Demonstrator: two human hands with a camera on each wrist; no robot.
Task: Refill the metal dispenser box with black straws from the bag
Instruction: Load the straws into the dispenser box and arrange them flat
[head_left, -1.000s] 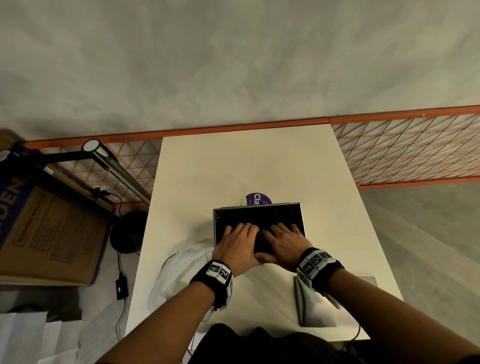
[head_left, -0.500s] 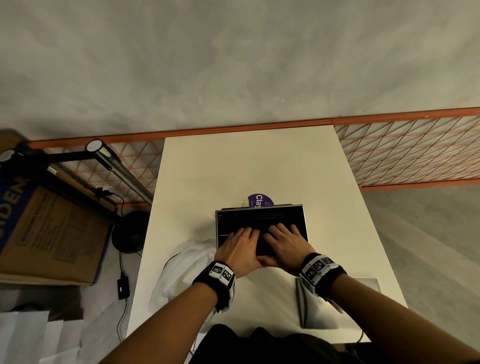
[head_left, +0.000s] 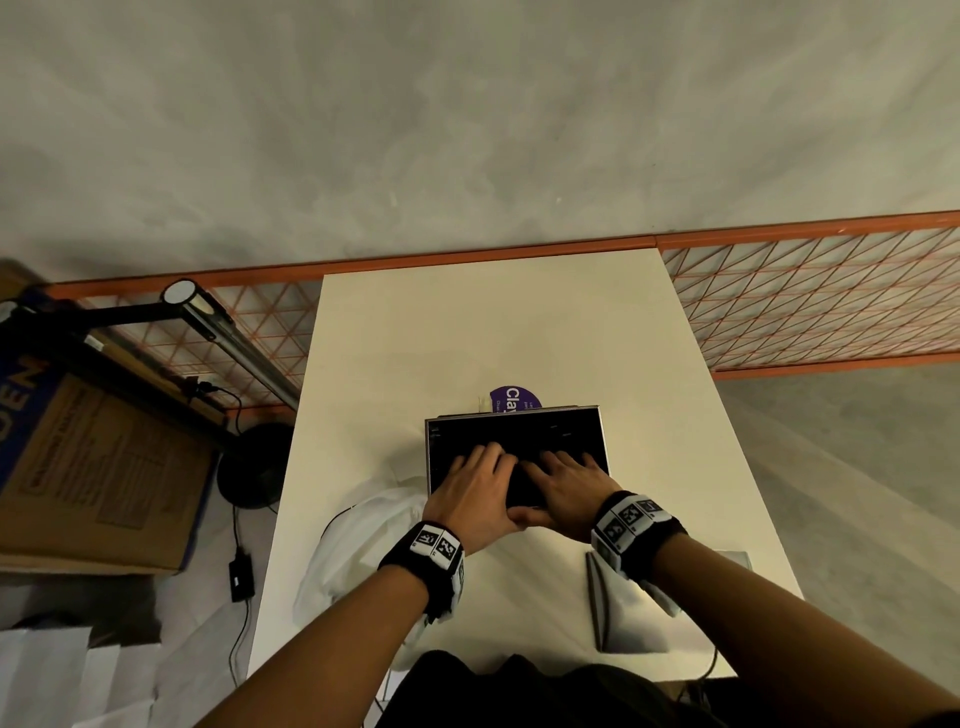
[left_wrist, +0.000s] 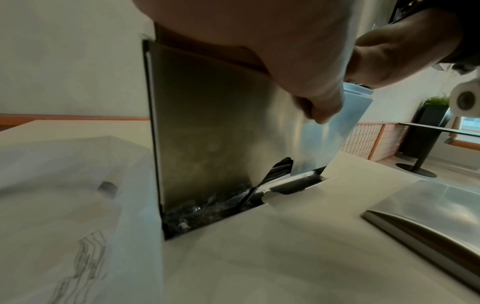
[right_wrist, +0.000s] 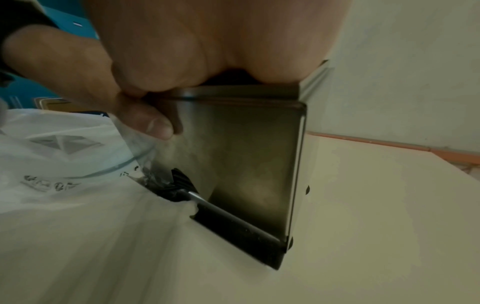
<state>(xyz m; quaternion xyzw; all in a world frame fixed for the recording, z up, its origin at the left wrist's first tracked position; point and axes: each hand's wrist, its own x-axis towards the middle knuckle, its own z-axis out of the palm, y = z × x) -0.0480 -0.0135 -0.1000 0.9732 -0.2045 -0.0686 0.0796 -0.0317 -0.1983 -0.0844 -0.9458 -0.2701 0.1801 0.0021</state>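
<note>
From my head camera I look down at the cream table (head_left: 519, 332). The open-topped shiny metal dispenser box (head_left: 600, 431) stands in the middle, and it looks dark with thin black straws (head_left: 545, 436) almost up to the rim. My left hand (head_left: 475, 491) and my right hand (head_left: 563, 491) lie side by side on the straws with fingers spread and flat, pressing down; they pinch nothing. The white plastic bag (head_left: 358, 545) lies crumpled just beside the box on my left. A flat metal lid (head_left: 670, 603) rests near my right arm.

From my left wrist I see the steel front wall of the box, my thumb against it, and some straws in the slot at the bottom.

From my right wrist the same wall shows, with both thumbs at its top edge and a few straws in the slot.

I judge the filling is almost done; what is left is to level the straws and put the lid on.
</note>
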